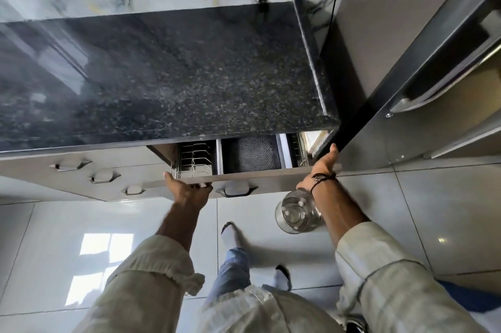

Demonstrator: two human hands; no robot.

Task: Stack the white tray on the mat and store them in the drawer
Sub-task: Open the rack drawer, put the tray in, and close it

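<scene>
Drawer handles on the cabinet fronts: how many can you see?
4. Three step down the left fronts; one sits on the open drawer between the hands. Others may be hidden below.

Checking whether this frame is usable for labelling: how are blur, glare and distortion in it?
Head view: wide-angle bending bows the countertop edge and fridge; the counter's left part is smeared and hazy; window glare sits on the floor tiles; the drawer interior is shadowed but readable, and the left hand and right hand on its front are fairly sharp.
</scene>
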